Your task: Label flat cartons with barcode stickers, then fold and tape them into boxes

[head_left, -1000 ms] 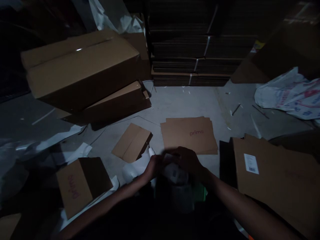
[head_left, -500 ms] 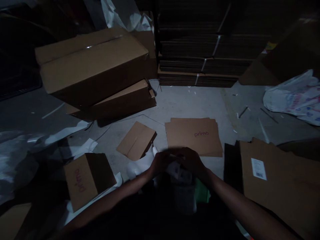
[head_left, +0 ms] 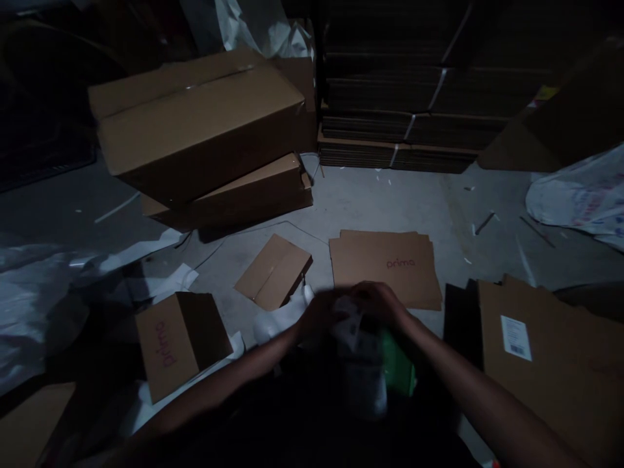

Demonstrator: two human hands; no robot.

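Note:
In dim light, my left hand [head_left: 318, 313] and my right hand [head_left: 379, 301] are close together in front of my body. Between them is a pale, crumpled wrapper [head_left: 348, 320] with dark marks, seemingly pinched by the fingers of both; the fingertips are partly lost in shadow. Below it hangs or lies a whitish, see-through packet [head_left: 366, 390], whose kind I cannot make out. A green object [head_left: 398, 365] shows beside it, under my right forearm.
Flat cardboard sheets [head_left: 385, 266] marked "primo" lie on the floor ahead. A small carton [head_left: 273, 270] and a "primo" box [head_left: 166, 351] are leftward, below large boxes [head_left: 199, 123]. Strapped cardboard stacks [head_left: 390, 156] stand behind. Labelled cardboard [head_left: 556, 351] and a white bag [head_left: 575, 195] are rightward.
The whole scene has shifted slightly right in view as my head turned. Both hands remain together at the pale wrapper, which shows a little more between them.

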